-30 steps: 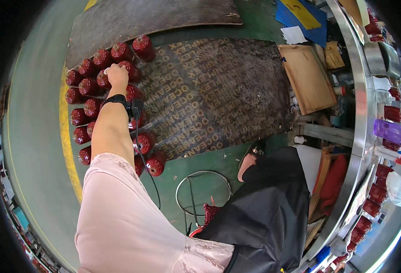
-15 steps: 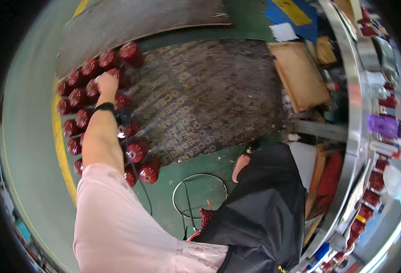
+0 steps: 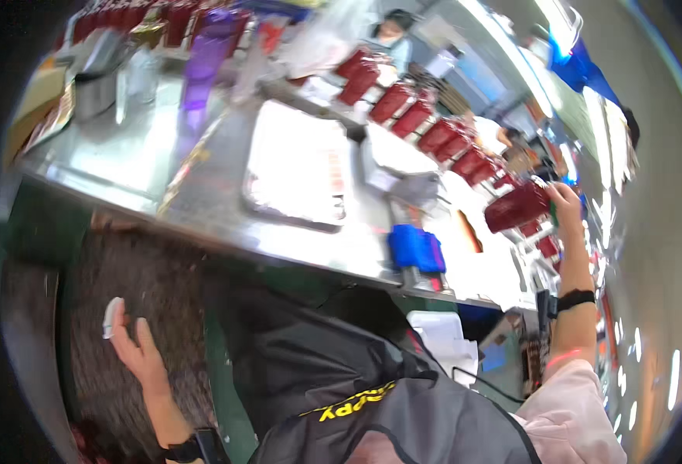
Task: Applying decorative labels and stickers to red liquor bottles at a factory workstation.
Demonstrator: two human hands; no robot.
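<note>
My right hand (image 3: 565, 203) is raised over the bench at the right, its fingers closed on one end of a dark red, glossy, barrel-shaped piece (image 3: 516, 207). The piece is held tilted, in front of a row of similar dark red pieces (image 3: 441, 138) along the bench. My left hand (image 3: 138, 354) hangs low at the left, away from the bench. Its fingers are apart with nothing in them, and a white cover wraps one fingertip. Motion blurs much of the picture.
A metal-topped bench (image 3: 225, 224) crosses in front of me. On it lie a white tray (image 3: 298, 166), a blue object (image 3: 416, 247), a metal container (image 3: 96, 89) and a purple object (image 3: 206, 58). Other people (image 3: 393, 39) are at the far side.
My view has swung from the floor, where red pieces stood on boards with a hand on one, to the bench. My right hand now shows, holding a red piece; my left is empty.
</note>
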